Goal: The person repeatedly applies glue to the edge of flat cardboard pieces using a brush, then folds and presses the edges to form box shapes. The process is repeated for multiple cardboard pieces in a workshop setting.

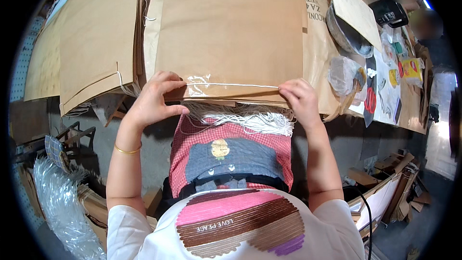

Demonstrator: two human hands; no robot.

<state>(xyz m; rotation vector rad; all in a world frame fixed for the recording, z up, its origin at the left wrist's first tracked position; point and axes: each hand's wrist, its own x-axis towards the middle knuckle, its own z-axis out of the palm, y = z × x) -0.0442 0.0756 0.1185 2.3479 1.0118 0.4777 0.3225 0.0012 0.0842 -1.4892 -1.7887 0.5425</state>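
Note:
A white string (231, 84) is stretched straight across a large brown paper sheet (231, 33), close to its near edge. At the string's left end are the fingertips of my left hand (156, 94), bent over the paper, with the thumb apart below the edge. My right hand (301, 97) pinches the other end between thumb and fingers. White glue-like smears (198, 89) mark the paper beside my left fingertips. On my lap lies a bundle of loose white strings (269, 123), over a red checked apron (180, 149) with a blue patch.
To the left stands a stack of brown paper (98, 33) with strings hanging from it. At right are a round basin (344, 31) partly under a pale board (353, 9), a plastic-wrapped lump (342, 74), red-handled scissors (369, 100) and a yellow packet (412, 70). Clear plastic strips (62, 207) hang lower left.

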